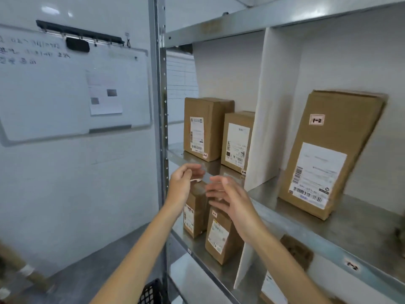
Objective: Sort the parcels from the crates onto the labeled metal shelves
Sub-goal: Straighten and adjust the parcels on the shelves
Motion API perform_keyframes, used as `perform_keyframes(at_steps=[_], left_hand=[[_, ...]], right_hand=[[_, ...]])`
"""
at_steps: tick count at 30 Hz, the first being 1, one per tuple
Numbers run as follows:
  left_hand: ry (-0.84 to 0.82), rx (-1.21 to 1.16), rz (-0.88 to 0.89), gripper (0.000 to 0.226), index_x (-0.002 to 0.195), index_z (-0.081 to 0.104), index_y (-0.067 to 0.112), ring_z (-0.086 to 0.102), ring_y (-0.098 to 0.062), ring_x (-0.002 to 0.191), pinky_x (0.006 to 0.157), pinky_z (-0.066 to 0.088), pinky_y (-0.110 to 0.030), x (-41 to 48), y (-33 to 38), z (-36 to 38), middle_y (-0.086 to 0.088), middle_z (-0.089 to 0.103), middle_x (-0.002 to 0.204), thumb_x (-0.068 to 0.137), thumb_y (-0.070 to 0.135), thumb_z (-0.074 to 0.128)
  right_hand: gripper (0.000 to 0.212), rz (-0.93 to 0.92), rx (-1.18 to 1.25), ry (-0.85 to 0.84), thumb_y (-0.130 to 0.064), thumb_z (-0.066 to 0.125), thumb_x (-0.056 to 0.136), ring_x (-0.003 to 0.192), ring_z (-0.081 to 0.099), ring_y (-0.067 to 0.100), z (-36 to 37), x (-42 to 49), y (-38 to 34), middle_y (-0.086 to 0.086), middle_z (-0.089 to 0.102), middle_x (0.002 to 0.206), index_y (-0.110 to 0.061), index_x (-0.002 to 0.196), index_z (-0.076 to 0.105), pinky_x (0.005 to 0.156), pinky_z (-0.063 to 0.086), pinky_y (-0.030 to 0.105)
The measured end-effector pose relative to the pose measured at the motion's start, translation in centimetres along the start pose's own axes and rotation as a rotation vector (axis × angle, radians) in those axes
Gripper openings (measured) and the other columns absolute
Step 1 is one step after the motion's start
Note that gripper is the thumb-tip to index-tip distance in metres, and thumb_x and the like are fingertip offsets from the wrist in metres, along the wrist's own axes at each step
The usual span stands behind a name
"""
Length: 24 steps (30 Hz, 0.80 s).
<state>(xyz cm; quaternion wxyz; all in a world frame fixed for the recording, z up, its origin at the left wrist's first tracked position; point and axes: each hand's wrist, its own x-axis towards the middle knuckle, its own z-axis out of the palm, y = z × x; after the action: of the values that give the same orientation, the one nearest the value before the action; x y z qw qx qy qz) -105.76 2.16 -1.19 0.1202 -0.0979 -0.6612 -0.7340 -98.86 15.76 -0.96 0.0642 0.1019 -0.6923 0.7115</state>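
Near the middle of the frame the person's two bare arms reach up from the bottom edge toward the metal shelf (285, 218). The left hand (186, 179) has its fingers curled in toward the thumb, and a small white slip (196, 180) shows just at the fingertips by the shelf's front edge. The blur makes it impossible to tell whether the hand pinches the slip or only hovers by it. The right hand (228, 199), just to the right and slightly lower, is spread with its fingers straight and apart, gripping nothing; whether it touches the shelf edge cannot be told. On the upper shelf, left of a white divider (263, 128), two brown parcels stand upright side by side, a taller parcel (205, 128) and a shorter parcel (236, 141), each with a white shipping label facing forward. Right of the divider a large flat parcel (328, 154) leans back against the wall, carrying a small tag reading 1-2; a shelf label (352, 265) on the front edge below also reads 1-2. On the shelf beneath, partly behind the hands, stand two more small parcels (221, 238). A whiteboard (65, 84) hangs on the wall at the upper left, and the corner of a black crate (151, 292) shows at the bottom edge.
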Motion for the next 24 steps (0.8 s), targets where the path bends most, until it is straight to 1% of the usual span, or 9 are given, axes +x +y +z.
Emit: perform_keyframes(at_steps=[3, 5, 8, 10, 13, 16, 18, 20, 24], left_hand=[[-0.119, 0.01, 0.015, 0.033, 0.105, 0.065, 0.008, 0.065, -0.019, 0.1, 0.095, 0.05, -0.034, 4.3, -0.8, 0.8, -0.009, 0.068, 0.103, 0.098, 0.003, 0.033], [-0.242, 0.018, 0.047, 0.033, 0.104, 0.064, 0.017, 0.063, -0.017, 0.104, 0.1, 0.047, -0.036, 6.8, -1.2, 1.8, -0.005, 0.067, 0.107, 0.099, 0.004, 0.034], [-0.394, 0.094, 0.122, 0.034, 0.11, 0.057, 0.031, 0.054, -0.005, 0.112, 0.103, 0.041, -0.026, 9.4, -1.8, 3.1, 0.011, 0.059, 0.116, 0.1, 0.007, 0.035], [-0.42, 0.176, 0.205, 0.036, 0.126, 0.049, 0.027, 0.045, 0.002, 0.117, 0.106, 0.036, -0.022, 10.8, -2.8, 3.6, 0.015, 0.05, 0.126, 0.099, 0.008, 0.036], [-0.463, 0.204, 0.317, 0.048, 0.141, 0.032, 0.024, 0.036, 0.003, 0.128, 0.112, 0.033, -0.026, 11.7, -5.2, 4.5, 0.012, 0.038, 0.14, 0.097, 0.007, 0.039], [-0.543, 0.182, 0.339, 0.062, 0.148, 0.015, 0.027, 0.03, 0.002, 0.135, 0.113, 0.032, -0.03, 12.5, -6.6, 5.6, 0.011, 0.033, 0.147, 0.096, 0.012, 0.045], [-0.628, 0.131, 0.281, 0.071, 0.15, 0.004, 0.03, 0.029, -0.001, 0.137, 0.114, 0.031, -0.034, 13.2, -6.4, 6.2, 0.01, 0.029, 0.15, 0.095, 0.019, 0.048], [-0.67, 0.115, 0.236, 0.074, 0.15, 0.002, 0.03, 0.028, -0.003, 0.138, 0.115, 0.029, -0.036, 13.8, -6.3, 6.6, 0.008, 0.028, 0.151, 0.095, 0.021, 0.05], [-0.676, 0.175, 0.219, 0.072, 0.15, 0.004, 0.029, 0.032, -0.006, 0.136, 0.113, 0.032, -0.035, 13.8, -6.5, 6.8, 0.005, 0.032, 0.149, 0.095, 0.018, 0.049]], right_hand=[[0.027, -0.07, -0.059, 0.104, -0.033, 0.04, 0.099, 0.102, 0.065, 0.01, 0.9, 3.3, 0.2, 0.0, 0.067, 0.109, -0.022, 0.112, 0.06, 0.091, 0.052, 0.028], [0.02, -0.145, -0.12, 0.226, -0.031, 0.043, 0.098, 0.105, 0.061, 0.001, 1.3, 5.5, 0.8, -0.014, 0.064, 0.111, -0.033, 0.11, 0.058, 0.091, 0.05, 0.021], [0.022, -0.255, -0.292, 0.471, -0.035, 0.044, 0.095, 0.109, 0.046, -0.019, 1.9, 8.0, 1.3, -0.033, 0.051, 0.116, -0.042, 0.115, 0.05, 0.09, 0.038, 0.008], [0.033, -0.325, -0.437, 0.653, -0.041, 0.042, 0.091, 0.118, 0.039, -0.017, 2.2, 9.3, 1.7, -0.026, 0.045, 0.126, -0.04, 0.124, 0.044, 0.095, 0.035, 0.007], [0.044, -0.387, -0.649, 0.867, -0.033, 0.045, 0.092, 0.128, 0.036, -0.002, 2.4, 11.0, 2.9, -0.011, 0.038, 0.139, -0.028, 0.135, 0.036, 0.106, 0.035, 0.014], [0.057, -0.317, -0.76, 1.028, -0.019, 0.05, 0.094, 0.138, 0.027, 0.012, 2.7, 12.3, 3.8, 0.001, 0.028, 0.15, -0.019, 0.146, 0.025, 0.111, 0.027, 0.024], [0.066, -0.246, -0.768, 1.063, -0.019, 0.051, 0.094, 0.143, 0.019, 0.014, 2.9, 12.9, 3.9, 0.002, 0.021, 0.155, -0.018, 0.15, 0.016, 0.114, 0.019, 0.026], [0.071, -0.21, -0.768, 1.055, -0.016, 0.051, 0.094, 0.144, 0.017, 0.012, 2.8, 13.2, 4.0, -0.001, 0.018, 0.157, -0.018, 0.151, 0.01, 0.116, 0.015, 0.027], [0.073, -0.2, -0.763, 1.087, -0.011, 0.054, 0.092, 0.143, 0.023, 0.015, 1.9, 13.5, 4.3, 0.0, 0.024, 0.154, -0.019, 0.151, 0.011, 0.116, 0.027, 0.044]])
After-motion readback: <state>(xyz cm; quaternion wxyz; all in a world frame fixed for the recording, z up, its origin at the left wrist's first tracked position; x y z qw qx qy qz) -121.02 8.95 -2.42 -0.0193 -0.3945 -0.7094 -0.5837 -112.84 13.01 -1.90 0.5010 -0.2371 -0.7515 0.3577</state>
